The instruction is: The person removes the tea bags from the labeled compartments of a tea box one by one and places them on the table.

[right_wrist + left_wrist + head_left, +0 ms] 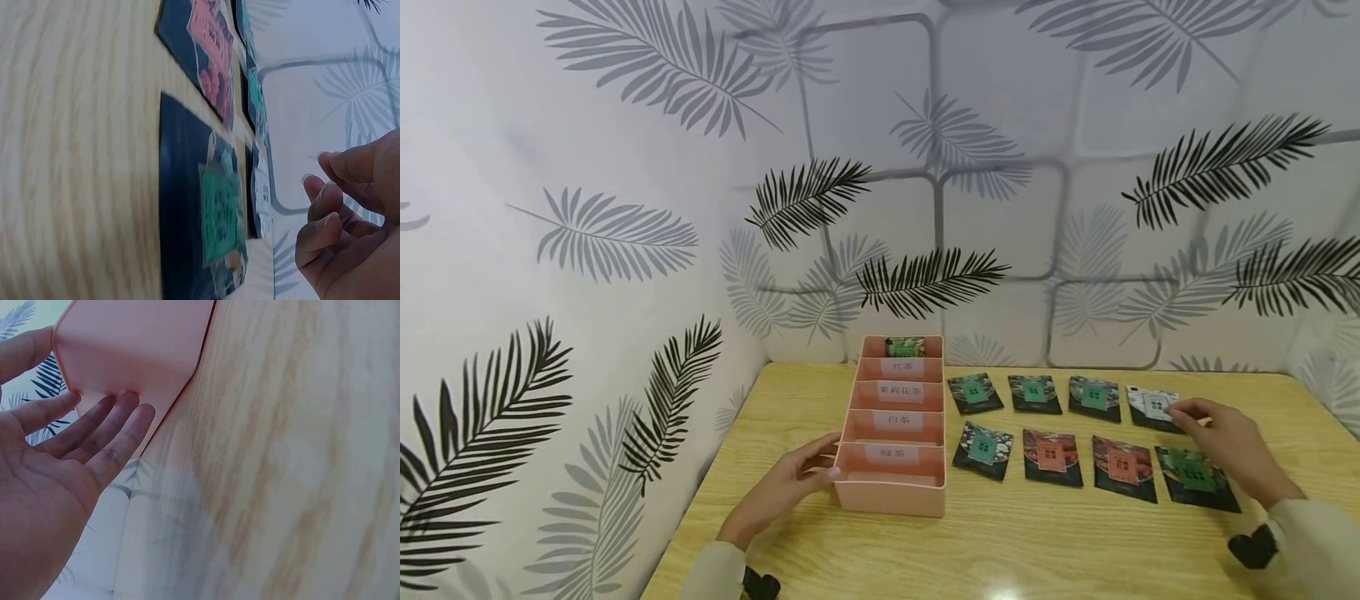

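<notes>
A pink divided box (891, 500) stands on the table, its compartments marked with labels in Chinese writing. My left hand (793, 479) rests against its near left side, fingertips on the wall and thumb at the front corner; the left wrist view shows these fingers (128, 434) fairly straight. On the right, my right hand (1228, 442) hovers at the edge of a black-and-white tea packet (1150, 408). A gap shows between its thumb and fingers in the right wrist view, and nothing is in them. Below this hand lies a green tea packet (1195, 477).
Two rows of tea packets lie right of the box, among them a red packet (1052, 457), another red packet (1123, 468) and a teal-labelled packet (983, 448). A green packet (905, 347) sits in the box's rearmost compartment. A patterned wall (992, 225) borders the wooden table (1060, 550).
</notes>
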### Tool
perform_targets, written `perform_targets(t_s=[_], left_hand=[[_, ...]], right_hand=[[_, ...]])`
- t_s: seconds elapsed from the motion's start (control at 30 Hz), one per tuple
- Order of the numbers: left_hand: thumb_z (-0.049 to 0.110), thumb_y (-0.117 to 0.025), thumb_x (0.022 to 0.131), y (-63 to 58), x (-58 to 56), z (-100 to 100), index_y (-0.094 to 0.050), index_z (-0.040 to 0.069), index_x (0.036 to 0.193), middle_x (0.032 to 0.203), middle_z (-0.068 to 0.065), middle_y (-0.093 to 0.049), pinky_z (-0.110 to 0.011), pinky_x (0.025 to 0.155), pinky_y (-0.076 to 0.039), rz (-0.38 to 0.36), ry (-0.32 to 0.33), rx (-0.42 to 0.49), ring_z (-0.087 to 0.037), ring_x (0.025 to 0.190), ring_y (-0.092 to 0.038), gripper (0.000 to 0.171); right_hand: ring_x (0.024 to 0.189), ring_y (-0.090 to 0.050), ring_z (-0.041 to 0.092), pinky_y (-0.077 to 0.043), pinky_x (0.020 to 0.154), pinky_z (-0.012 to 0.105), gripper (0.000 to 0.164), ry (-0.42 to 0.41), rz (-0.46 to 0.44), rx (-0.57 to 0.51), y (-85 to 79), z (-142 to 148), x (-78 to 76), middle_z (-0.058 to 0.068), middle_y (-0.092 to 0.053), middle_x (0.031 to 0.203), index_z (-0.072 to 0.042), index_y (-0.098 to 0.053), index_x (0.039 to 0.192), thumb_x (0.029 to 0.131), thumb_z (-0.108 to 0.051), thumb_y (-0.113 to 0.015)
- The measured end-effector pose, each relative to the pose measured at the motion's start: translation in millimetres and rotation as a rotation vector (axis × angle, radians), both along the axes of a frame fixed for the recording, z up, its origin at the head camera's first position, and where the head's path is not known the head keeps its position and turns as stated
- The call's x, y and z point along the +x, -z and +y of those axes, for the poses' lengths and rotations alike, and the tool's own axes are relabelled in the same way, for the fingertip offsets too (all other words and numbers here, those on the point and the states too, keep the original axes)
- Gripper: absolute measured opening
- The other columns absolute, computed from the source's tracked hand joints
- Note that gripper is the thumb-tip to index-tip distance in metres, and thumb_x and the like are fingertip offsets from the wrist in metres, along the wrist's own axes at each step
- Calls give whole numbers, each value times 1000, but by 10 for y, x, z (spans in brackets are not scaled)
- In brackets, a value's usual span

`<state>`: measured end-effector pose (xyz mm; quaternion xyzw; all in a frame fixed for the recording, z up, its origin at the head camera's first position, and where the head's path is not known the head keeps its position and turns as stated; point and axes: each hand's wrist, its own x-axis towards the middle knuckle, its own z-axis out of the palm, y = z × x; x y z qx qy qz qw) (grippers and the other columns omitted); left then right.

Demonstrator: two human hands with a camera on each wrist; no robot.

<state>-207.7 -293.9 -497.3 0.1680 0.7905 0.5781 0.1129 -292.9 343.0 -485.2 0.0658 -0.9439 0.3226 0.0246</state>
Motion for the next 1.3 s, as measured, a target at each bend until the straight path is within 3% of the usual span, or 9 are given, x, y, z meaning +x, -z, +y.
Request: perform_targets(t_s=[0.2,0.6,0.83,1.3], left_hand=[[25,-61,106,1,1,7,-35,10,161,148,-14,-52,-28,100,-51,8,13,14,-35,132,-51,62],[25,-60,107,6,1,3,-34,12,162,149,-14,-51,-28,100,-51,-8,14,18,-34,132,-51,62],[25,-61,106,1,1,-1,-34,12,162,148,-15,-52,-29,99,-52,-5,8,20,-34,132,-52,63],[24,-61,106,-11,12,-1,-35,13,161,149,-14,-51,-30,99,-52,-7,8,13,-34,132,-51,62]], right_hand=[[95,-63,42,-53,65,47,52,-17,89,44,3,-146,-99,29,-65,119,5,-63,128,111,-41,-47],[96,-64,36,-53,76,53,38,-87,210,11,-67,-478,-226,22,-69,116,1,-67,126,110,-30,-53],[87,-63,29,-51,67,40,37,-100,170,-31,-122,-705,-302,19,-69,112,-1,-67,126,110,-32,-53],[100,-63,35,-54,77,48,37,-121,146,-101,-145,-1039,-449,19,-68,119,-4,-67,127,109,-33,-54]])
